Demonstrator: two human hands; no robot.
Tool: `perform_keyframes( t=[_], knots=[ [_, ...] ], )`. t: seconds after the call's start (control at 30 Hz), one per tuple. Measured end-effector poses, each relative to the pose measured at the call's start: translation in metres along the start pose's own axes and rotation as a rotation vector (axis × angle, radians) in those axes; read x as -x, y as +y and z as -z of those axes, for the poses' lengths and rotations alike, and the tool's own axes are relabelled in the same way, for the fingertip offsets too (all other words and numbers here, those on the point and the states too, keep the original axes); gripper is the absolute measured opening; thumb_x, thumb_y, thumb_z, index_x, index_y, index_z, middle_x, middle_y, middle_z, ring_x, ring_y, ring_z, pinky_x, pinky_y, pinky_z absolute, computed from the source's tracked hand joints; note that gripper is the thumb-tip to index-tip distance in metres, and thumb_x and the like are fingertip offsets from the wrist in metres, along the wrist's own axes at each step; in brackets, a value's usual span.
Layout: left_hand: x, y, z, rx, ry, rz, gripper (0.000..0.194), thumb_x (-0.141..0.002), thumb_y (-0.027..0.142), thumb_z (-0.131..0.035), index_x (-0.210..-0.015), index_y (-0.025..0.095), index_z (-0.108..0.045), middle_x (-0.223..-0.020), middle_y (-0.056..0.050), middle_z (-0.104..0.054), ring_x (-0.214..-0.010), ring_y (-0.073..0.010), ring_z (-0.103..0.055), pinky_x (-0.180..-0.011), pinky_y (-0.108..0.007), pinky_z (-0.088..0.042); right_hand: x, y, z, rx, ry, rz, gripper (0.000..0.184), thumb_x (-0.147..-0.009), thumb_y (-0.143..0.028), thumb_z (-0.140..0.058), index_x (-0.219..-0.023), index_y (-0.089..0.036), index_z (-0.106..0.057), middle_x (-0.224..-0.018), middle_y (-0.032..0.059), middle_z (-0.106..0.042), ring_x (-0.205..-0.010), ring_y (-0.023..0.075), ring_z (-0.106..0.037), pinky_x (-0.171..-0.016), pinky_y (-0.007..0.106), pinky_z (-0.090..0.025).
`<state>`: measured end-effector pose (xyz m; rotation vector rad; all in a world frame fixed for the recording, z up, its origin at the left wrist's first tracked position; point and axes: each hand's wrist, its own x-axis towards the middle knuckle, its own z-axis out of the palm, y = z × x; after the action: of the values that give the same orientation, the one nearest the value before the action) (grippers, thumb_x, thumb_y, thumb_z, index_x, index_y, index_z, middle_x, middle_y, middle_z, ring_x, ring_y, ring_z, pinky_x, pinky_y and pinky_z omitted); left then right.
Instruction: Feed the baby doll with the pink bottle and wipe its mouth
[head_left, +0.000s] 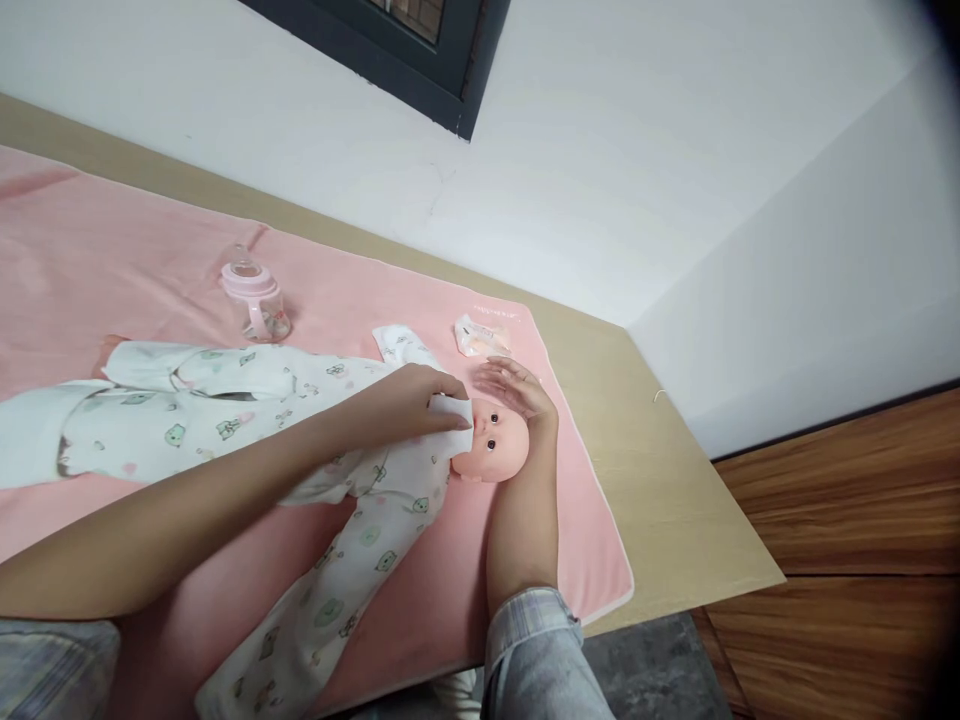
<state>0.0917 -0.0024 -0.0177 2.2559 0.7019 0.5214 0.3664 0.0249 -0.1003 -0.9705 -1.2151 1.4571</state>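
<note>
A baby doll (pixel 501 450) lies on its back on a pink mat, its head toward the right. It wears a white printed outfit (pixel 405 500) with its sleeves and legs spread out. My left hand (pixel 420 405) is closed on a white wipe (pixel 453 412), pinched between thumb and fingers, over the doll's mouth and chin. Beyond the doll's head, my right hand (pixel 517 388) curves around its far side with fingers stretched out. Whether that palm touches the head cannot be made out. The doll's mouth and neck are hidden behind the wipe and hand.
A pink-lidded baby bottle (pixel 255 300) stands on the pink mat (pixel 150 230) behind the outfit. A small clear packet (pixel 481 336) lies near the mat's far right corner. The wooden table (pixel 637 470) shows beyond the mat, with a white wall (pixel 570 150) behind it.
</note>
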Motion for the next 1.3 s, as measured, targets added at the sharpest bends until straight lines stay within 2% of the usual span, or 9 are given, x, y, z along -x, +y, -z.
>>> perform_keyframes(
  t=[0.13, 0.33, 0.47, 0.8, 0.97, 1.3],
  knots=[
    [0.002, 0.006, -0.008, -0.112, 0.022, -0.020, 0.011, -0.080, 0.023, -0.056, -0.077, 0.019, -0.066, -0.081, 0.001, -0.068, -0.076, -0.0195, -0.061, -0.065, -0.026, -0.040, -0.001, 0.007, -0.006, 0.003, -0.010, -0.092, 0.043, -0.073, -0.036, -0.076, -0.112, -0.023, -0.063, -0.120, 0.0079, -0.068, -0.111, 0.0207, -0.065, -0.108, 0.042, -0.045],
    [0.001, 0.002, -0.018, -0.245, 0.015, -0.146, 0.016, -0.080, 0.014, -0.051, -0.068, 0.016, -0.061, -0.073, -0.002, -0.061, -0.068, -0.0174, -0.055, -0.061, -0.027, -0.035, -0.004, 0.009, -0.007, -0.063, 0.019, -0.061, 0.042, -0.077, -0.038, -0.072, -0.115, -0.023, -0.061, -0.121, 0.0071, -0.068, -0.111, 0.0209, -0.065, -0.108, 0.043, -0.046],
    [0.001, -0.003, -0.023, -0.276, 0.011, -0.158, 0.018, -0.081, 0.014, -0.050, -0.067, 0.015, -0.062, -0.073, -0.002, -0.059, -0.067, -0.0167, -0.054, -0.060, -0.027, -0.034, -0.007, 0.013, -0.005, -0.083, 0.034, -0.060, 0.040, -0.078, -0.039, -0.071, -0.113, -0.023, -0.061, -0.121, 0.0075, -0.068, -0.110, 0.0211, -0.066, -0.107, 0.044, -0.047],
    [0.003, -0.002, -0.013, -0.347, 0.005, -0.130, 0.020, -0.085, 0.018, -0.052, -0.072, 0.016, -0.066, -0.079, -0.002, -0.062, -0.069, -0.0165, -0.058, -0.061, -0.027, -0.036, -0.010, 0.018, -0.004, -0.108, 0.069, -0.068, 0.037, -0.078, -0.037, -0.072, -0.110, -0.023, -0.061, -0.118, 0.0061, -0.069, -0.109, 0.0198, -0.066, -0.107, 0.042, -0.047],
    [0.002, -0.006, -0.016, -0.363, -0.038, -0.134, 0.021, -0.087, 0.017, -0.051, -0.074, 0.016, -0.068, -0.081, -0.003, -0.062, -0.070, -0.0170, -0.059, -0.061, -0.028, -0.036, -0.012, 0.023, -0.001, -0.106, 0.070, -0.058, 0.039, -0.077, -0.038, -0.072, -0.111, -0.022, -0.061, -0.117, 0.0067, -0.070, -0.109, 0.0198, -0.066, -0.107, 0.042, -0.047],
    [0.000, -0.012, -0.016, -0.385, 0.057, -0.202, 0.022, -0.088, 0.011, -0.052, -0.085, 0.016, -0.073, -0.091, -0.005, -0.067, -0.080, -0.0214, -0.062, -0.066, -0.030, -0.039, -0.014, 0.027, 0.002, -0.120, 0.082, -0.046, 0.036, -0.081, -0.037, -0.069, -0.112, -0.022, -0.061, -0.117, 0.0067, -0.069, -0.108, 0.0198, -0.066, -0.109, 0.043, -0.046]
  ],
)
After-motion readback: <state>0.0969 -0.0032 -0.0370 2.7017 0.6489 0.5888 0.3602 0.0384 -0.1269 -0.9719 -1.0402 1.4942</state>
